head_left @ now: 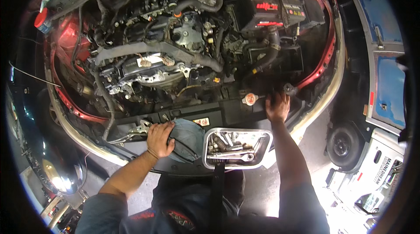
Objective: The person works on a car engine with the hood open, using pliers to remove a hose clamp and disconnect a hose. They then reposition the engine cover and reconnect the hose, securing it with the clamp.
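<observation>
Left hand: our left hand [159, 140] sits low and left of centre in the frame, palm down on a crumpled grey-blue cloth [189, 137]. The fingers are curled loosely over the edge of the cloth, pressing on it rather than pinching it.

Right hand: our right hand [277, 107] is right of centre, reaching onto the black plastic front panel [218, 112] of the engine bay. The fingers are spread fairly wide and pointing up the frame, and we honestly can't tell if there's something small under them.

Cap: a small round metal cap with a red centre [250, 99] sits just left of the right hand, close but not touching as far as we can see.

Hose end: a black rubber hose end [289, 89] is just up and right of the right fingertips.

Tray: a shiny rectangular metal tray [262, 134] sits at lower centre between our two forearms, right beside the cloth, with a pile of sockets and chrome wrenches [232, 146] lying in it.

Engine: the engine [175, 50] with its black hoses fills the upper middle of the frame, and a black battery [267, 6] is up at the upper right.

Body: red car bodywork [321, 63] curves around the bay on both sides.

Off to the side: a white vehicle [376, 164] is parked at the lower right.
</observation>
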`<state>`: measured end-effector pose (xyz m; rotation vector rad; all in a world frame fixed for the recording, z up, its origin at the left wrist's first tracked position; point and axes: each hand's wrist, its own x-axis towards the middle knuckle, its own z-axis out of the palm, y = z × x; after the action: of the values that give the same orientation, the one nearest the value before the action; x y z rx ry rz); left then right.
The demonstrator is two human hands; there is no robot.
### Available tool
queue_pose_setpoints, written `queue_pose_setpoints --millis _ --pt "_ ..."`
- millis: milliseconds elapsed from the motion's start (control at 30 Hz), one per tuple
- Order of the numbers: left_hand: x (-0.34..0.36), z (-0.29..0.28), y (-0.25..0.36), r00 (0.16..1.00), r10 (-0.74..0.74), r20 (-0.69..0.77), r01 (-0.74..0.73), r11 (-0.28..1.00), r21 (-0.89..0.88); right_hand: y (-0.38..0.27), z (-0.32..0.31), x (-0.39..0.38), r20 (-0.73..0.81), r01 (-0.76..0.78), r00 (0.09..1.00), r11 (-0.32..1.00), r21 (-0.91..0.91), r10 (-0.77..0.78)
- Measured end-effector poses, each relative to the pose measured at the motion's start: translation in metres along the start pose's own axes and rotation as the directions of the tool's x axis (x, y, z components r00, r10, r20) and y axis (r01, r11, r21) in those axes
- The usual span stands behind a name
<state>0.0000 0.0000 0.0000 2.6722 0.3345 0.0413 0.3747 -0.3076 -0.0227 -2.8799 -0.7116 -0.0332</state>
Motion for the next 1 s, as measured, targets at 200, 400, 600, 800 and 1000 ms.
queue_pose_setpoints --millis 200,400,600,800,1000 --pt "0.002 -0.003 0.008 0.994 0.061 -0.095 -0.062 0.998 -0.010 -0.002 -0.009 -0.005 -0.005 -0.001 1.000 1.000 -0.029 0.001" --pt "0.000 -0.005 0.016 0.961 0.109 -0.254 -0.108 0.994 0.018 -0.008 -0.014 -0.004 -0.037 0.012 0.999 0.999 -0.037 -0.013" --pt "-0.018 -0.007 0.042 0.888 0.109 -0.446 -0.011 0.976 0.218 0.004 -0.007 -0.007 -0.173 0.061 0.984 0.996 0.070 -0.048" --pt "-0.144 0.044 0.156 0.499 -0.289 -0.817 0.340 0.932 -0.122 0.035 -0.029 -0.029 -0.261 0.172 0.965 0.799 0.576 -0.019" --pt "-0.343 0.113 0.276 0.235 -0.843 -0.484 0.608 0.516 -0.603 0.151 -0.061 -0.193 0.193 0.257 0.873 0.759 0.598 -0.447"
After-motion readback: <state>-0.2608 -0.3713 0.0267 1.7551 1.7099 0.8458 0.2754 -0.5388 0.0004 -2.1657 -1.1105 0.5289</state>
